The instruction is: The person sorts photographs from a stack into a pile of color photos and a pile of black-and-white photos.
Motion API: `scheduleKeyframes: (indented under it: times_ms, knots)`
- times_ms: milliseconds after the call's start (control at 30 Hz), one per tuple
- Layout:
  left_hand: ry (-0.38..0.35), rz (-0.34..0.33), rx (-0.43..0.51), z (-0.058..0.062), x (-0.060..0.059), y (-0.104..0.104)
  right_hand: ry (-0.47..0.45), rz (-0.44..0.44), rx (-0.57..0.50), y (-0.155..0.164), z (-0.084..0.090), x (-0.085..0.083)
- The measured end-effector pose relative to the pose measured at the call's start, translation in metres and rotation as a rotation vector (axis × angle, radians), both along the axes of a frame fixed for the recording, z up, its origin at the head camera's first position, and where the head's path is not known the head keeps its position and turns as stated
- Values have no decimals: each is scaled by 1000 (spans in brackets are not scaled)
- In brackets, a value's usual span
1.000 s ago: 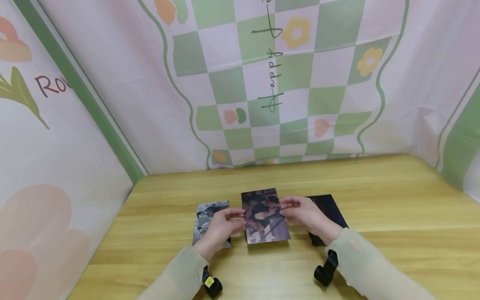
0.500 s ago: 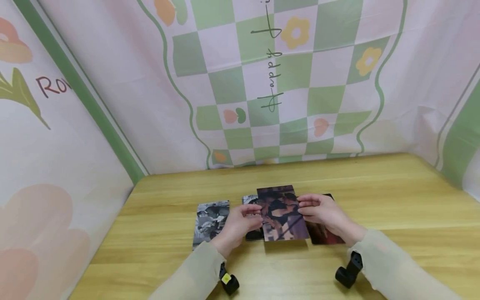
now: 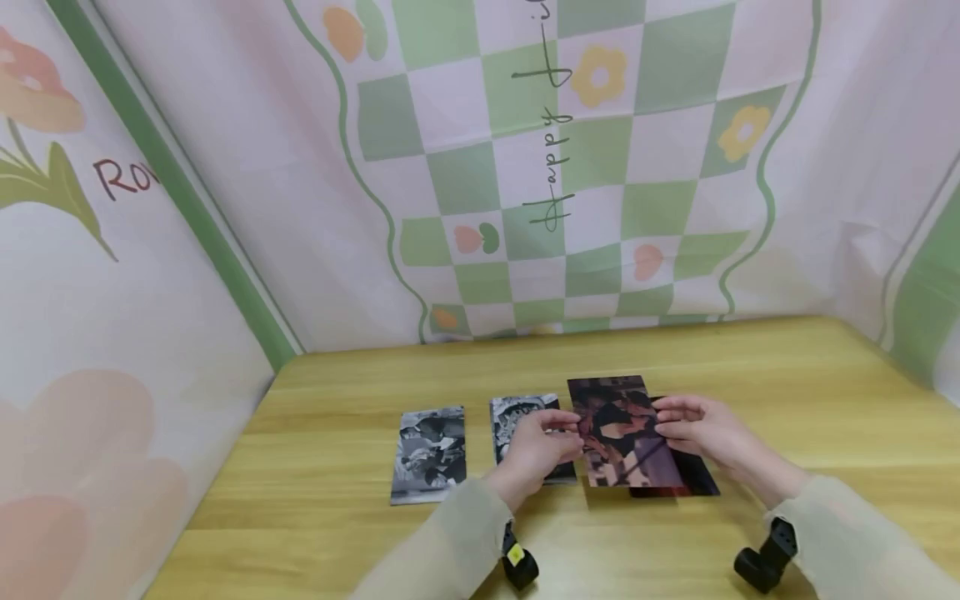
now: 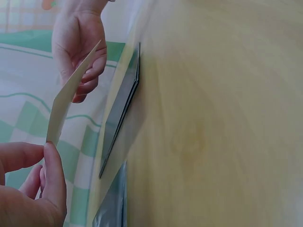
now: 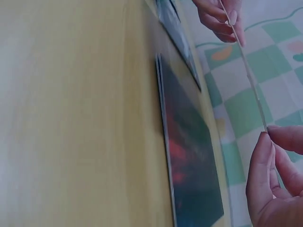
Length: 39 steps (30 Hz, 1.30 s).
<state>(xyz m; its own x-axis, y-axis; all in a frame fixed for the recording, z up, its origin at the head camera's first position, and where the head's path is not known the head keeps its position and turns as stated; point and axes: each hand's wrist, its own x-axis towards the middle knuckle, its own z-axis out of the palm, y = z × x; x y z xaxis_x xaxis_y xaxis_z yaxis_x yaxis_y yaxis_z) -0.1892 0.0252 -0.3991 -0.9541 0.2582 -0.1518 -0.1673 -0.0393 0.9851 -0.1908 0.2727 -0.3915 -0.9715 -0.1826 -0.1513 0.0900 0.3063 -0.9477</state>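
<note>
Both hands carry the colour photo rightward: it has left the middle of the row and now hangs just above the dark red photo, uncovering a black-and-white photo that lies left of the carried one. The left hand pinches its left edge, the right hand its right edge. Another monochrome photo lies further left. Right of the dark red photo, the wooden table is open to its edge.
</note>
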Motion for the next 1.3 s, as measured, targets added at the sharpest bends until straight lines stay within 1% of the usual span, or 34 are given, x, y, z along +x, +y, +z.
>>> scheduleKeyframes:
  times_ms: [167,300,367,533,633,867,1000,1300]
  knots:
    - [-23,33,-4,-8,2,19,21,9,83,15,-6,5]
    - [-32,45,-12,-9,3,30,13,15,127,25,-9,6]
    - [-34,47,-24,-10,3,35,7,20,130,29,-11,6]
    - [-47,49,-50,-12,1,43,-8,39,87,36,-15,2]
    - [-59,43,-59,-12,0,46,-25,36,71,39,-17,-1]
    - [-88,39,-54,-10,0,48,-69,8,87,41,-14,-6]
    - [-80,31,-70,-9,0,46,-75,-3,128,39,-11,-7]
    - [-38,5,-90,-13,0,44,-53,-20,225,36,-10,-11]
